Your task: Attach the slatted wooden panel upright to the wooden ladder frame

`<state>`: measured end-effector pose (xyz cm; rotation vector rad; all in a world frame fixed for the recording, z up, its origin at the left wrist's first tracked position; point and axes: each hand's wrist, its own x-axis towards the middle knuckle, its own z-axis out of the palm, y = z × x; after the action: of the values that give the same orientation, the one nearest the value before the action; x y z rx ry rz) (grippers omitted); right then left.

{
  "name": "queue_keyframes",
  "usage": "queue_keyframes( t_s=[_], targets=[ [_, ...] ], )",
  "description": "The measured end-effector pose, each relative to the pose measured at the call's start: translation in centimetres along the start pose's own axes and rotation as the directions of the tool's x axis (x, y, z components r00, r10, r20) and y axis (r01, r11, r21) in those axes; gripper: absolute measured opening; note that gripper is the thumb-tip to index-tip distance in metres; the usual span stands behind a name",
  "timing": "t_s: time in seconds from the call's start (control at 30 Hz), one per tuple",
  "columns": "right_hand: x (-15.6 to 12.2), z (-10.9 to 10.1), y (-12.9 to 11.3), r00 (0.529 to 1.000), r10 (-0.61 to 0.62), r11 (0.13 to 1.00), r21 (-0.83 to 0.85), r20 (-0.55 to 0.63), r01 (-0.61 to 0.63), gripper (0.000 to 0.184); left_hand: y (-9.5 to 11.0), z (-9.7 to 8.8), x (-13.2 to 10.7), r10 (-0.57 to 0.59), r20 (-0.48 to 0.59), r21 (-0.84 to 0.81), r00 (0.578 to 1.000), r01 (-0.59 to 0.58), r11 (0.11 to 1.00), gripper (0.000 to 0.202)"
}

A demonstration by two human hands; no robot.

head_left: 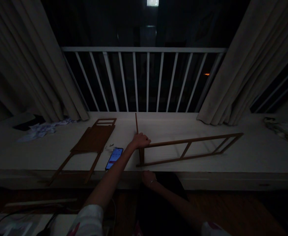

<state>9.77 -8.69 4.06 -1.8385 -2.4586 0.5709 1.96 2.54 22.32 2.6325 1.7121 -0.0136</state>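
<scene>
A brown wooden frame point(186, 150) with crossbars lies on its side on the white ledge, its long rails running to the right. My left hand point(141, 141) is wrapped round the upper corner at its left end. A thin wooden strip point(136, 123) sticks up beyond that hand; how it joins the frame is hidden. Just below the lower left corner, at the ledge's front edge, my right hand point(148, 178) is closed. Whatever it holds is too dark and small to make out. Left of my forearm lies a phone point(114, 158) with its screen lit, beside small dark pieces point(111, 145).
A folding wooden chair point(93, 137) lies on the ledge point(173, 123) at left, its legs past the front edge. Crumpled cloth point(42, 129) is farther left. White railings point(148, 82) and curtains point(222, 82) stand behind. Cables point(52, 209) run at lower left.
</scene>
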Motion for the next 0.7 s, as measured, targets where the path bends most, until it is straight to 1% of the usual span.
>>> queue_keyframes(
  t_s=[0.1,0.2,0.3,0.37,0.47,0.53,0.63,0.7],
  targets=[
    [0.4,0.8,-0.2,0.999,0.051,0.979,0.196,0.005,-0.051,0.04,0.0,0.0,0.0,-0.012,0.005,-0.009,1.0,0.013,1.0,0.044],
    [0.8,1.3,-0.9,0.998,0.06,0.926,0.371,0.026,-0.066,0.04,0.1,0.0,-0.1,-0.02,0.011,-0.005,1.0,0.02,1.0,0.043],
    [0.9,1.5,-1.6,0.996,0.078,0.864,0.496,0.039,-0.087,0.038,0.1,-0.1,-0.2,-0.008,0.005,0.002,1.0,0.008,1.0,0.044],
    [0.9,1.5,-1.7,0.994,0.096,0.829,0.549,0.049,-0.107,0.041,0.1,-0.3,-0.3,0.007,0.004,0.011,1.0,-0.007,1.0,0.044],
    [0.8,1.3,-1.6,0.993,0.101,0.802,0.586,0.062,-0.118,0.044,0.2,-0.5,-0.3,0.0,0.027,0.022,1.0,-0.001,1.0,0.045],
    [0.6,1.0,-1.6,0.995,0.08,0.804,0.585,0.065,-0.103,0.042,0.3,-0.6,-0.3,-0.015,0.036,0.024,0.999,0.014,1.0,0.045],
    [0.0,0.5,-1.2,0.997,0.05,0.839,0.539,0.067,-0.078,0.032,0.4,-0.6,-0.3,-0.015,0.025,0.021,1.0,0.014,1.0,0.045],
    [-0.5,-0.1,-0.9,0.997,0.056,0.869,0.489,0.061,-0.079,0.027,0.4,-0.5,-0.2,-0.015,0.019,0.017,1.0,0.014,1.0,0.044]
  ],
)
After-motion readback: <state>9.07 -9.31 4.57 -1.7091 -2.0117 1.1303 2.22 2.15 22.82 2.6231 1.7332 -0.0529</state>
